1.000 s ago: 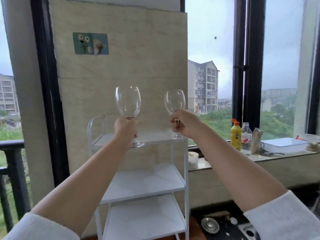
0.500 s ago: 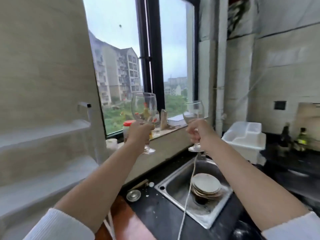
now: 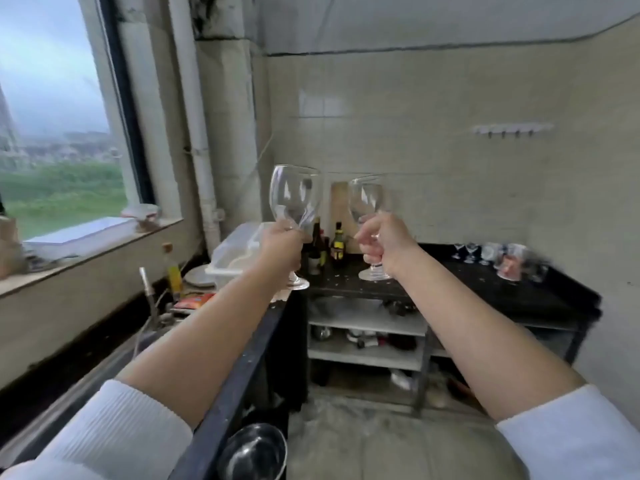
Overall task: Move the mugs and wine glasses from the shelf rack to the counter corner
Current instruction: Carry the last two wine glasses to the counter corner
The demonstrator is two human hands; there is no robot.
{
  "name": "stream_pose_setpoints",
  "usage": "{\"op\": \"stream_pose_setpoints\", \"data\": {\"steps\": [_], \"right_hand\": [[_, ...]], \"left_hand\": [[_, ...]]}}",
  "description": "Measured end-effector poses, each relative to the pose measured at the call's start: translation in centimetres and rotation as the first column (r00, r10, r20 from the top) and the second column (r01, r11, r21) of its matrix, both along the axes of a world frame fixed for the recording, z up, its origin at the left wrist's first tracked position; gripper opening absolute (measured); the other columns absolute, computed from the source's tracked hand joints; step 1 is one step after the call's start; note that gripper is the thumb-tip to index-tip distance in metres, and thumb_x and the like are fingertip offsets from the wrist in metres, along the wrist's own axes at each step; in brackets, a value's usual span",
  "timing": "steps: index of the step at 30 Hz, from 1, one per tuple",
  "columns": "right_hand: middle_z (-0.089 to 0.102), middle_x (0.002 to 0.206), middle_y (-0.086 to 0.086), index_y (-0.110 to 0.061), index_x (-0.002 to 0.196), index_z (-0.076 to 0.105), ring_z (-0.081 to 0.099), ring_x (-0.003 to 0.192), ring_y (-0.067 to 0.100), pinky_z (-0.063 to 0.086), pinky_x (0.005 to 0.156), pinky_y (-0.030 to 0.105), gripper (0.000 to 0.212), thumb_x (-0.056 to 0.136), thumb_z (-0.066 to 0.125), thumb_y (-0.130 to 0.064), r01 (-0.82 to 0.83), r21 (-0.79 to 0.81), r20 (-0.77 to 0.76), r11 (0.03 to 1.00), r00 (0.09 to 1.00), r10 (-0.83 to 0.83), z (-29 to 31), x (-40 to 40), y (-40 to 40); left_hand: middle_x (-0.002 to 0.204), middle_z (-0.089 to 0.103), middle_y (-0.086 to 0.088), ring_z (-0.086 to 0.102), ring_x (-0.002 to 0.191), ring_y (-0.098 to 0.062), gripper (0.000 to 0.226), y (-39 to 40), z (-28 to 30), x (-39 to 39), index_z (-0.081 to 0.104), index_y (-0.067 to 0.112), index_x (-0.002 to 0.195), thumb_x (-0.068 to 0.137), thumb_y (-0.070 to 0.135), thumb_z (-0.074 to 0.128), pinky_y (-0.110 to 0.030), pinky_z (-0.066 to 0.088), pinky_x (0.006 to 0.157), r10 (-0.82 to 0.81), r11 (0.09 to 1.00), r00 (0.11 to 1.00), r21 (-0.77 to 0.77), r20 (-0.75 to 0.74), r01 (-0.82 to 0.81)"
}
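A: What is held by the hands?
B: One wine glass is gripped at its stem by the left hand, another wine glass by the right hand, both upright above the table.
A: What is seen at the far right corner of the table?
B: Several glasses are standing there.

A home kitchen: tiled wall, dark counter, sauce bottles, plastic dish tub.
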State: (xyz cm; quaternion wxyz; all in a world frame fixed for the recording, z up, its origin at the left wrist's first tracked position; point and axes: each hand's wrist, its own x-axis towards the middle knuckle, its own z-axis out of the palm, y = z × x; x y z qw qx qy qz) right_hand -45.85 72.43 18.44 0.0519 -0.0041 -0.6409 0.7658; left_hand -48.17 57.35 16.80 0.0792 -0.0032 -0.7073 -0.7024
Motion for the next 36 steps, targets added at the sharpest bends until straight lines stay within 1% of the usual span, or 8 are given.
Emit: {"op": "stream_pose_setpoints", "data": {"steps": [10,16,19,22,25,30,33,36], "right_hand": [[0.031,0.024,-0.009,-0.011,0.067,0.041,0.019,0.020,0.005,0.017,0.032,0.007,0.024,0.070,0.041,0.014,0.321,-0.058,0.116,0.945,0.943,-0.313,-4.6,-9.0,21.5],[0.034,0.054,0.003,-0.010,0.076,0.043,0.021,0.020,0.005,0.019,0.030,0.008,0.022,0.076,0.042,0.012,0.425,-0.076,0.151,0.902,0.899,-0.411,-7.4,-15.4,30.1],[0.034,0.054,0.005,-0.008,0.081,0.043,0.025,0.020,0.006,0.020,0.030,0.010,0.025,0.074,0.042,0.016,0.478,-0.160,0.089,0.863,0.878,-0.470,-7.6,-20.4,34.8],[0.045,0.037,-0.002,-0.013,0.083,0.044,0.029,0.022,0.006,0.021,0.033,0.008,0.025,0.081,0.039,0.012,0.442,-0.233,0.006,0.866,0.892,-0.453,-6.8,-25.0,38.8],[0.052,0.046,-0.004,-0.017,0.084,0.048,0.032,0.025,0.005,0.022,0.037,0.013,0.007,0.090,0.047,-0.014,0.444,-0.240,-0.039,0.863,0.884,-0.465,-6.6,-28.6,42.7],[0.053,0.048,-0.003,-0.019,0.078,0.054,0.038,0.027,0.005,0.029,0.039,0.014,0.039,0.088,0.039,-0.054,0.562,-0.213,0.027,0.799,0.821,-0.570,-8.3,-33.2,49.8],[0.063,0.060,-0.004,-0.018,0.083,0.057,0.058,0.038,0.005,0.040,0.051,0.021,0.026,0.090,0.046,-0.041,0.613,-0.242,0.041,0.752,0.781,-0.623,-9.7,-35.7,54.5],[0.064,0.064,-0.002,-0.018,0.074,0.056,0.063,0.062,0.011,0.046,0.062,0.027,0.017,0.090,0.052,-0.023,0.615,-0.275,0.040,0.739,0.776,-0.630,-10.8,-38.1,59.6]], "left_hand": [[0.049,0.026,-0.003,0.021,0.036,-0.013,0.029,21.9,-5.7,-12.1,0.040,0.013,0.065,0.085,-0.006,0.049,-0.012,0.019,0.031,-0.268,0.962,0.947,0.000,0.177,0.272],[0.052,0.026,-0.001,0.023,0.036,-0.011,0.030,30.5,-7.7,-20.4,0.039,0.015,0.067,0.086,-0.002,0.054,-0.012,0.019,0.029,-0.448,0.891,0.861,0.045,0.240,0.451],[0.054,0.028,0.001,0.024,0.035,-0.008,0.015,34.9,-7.4,-26.3,0.048,0.012,0.083,0.086,0.014,0.062,-0.015,0.020,0.030,-0.526,0.850,0.831,0.074,0.182,0.522],[0.058,0.034,0.001,0.026,0.042,-0.010,0.035,39.6,-6.7,-32.1,0.044,0.018,0.109,0.084,0.034,0.063,-0.016,0.023,0.032,-0.543,0.838,0.836,0.108,0.082,0.534],[0.060,0.040,0.000,0.031,0.042,-0.010,0.044,44.6,-6.6,-36.8,0.037,0.025,0.116,0.083,0.040,0.062,-0.016,0.026,0.033,-0.557,0.818,0.830,0.180,0.014,0.546],[0.084,0.057,0.000,0.055,0.051,-0.005,0.023,52.2,-8.4,-42.7,0.043,0.034,0.092,0.083,0.033,0.064,-0.018,0.039,0.046,-0.608,0.761,0.793,0.264,-0.029,0.593],[0.091,0.059,0.001,0.059,0.078,-0.009,0.029,56.9,-10.0,-46.4,0.051,0.019,0.098,0.078,0.013,0.071,-0.020,0.044,0.059,-0.615,0.754,0.788,0.291,-0.002,0.589],[0.084,0.052,0.004,0.055,0.074,-0.007,0.040,61.2,-11.2,-49.5,0.045,0.010,0.103,0.075,0.001,0.072,-0.018,0.048,0.065,-0.585,0.784,0.810,0.277,0.032,0.556]]}}
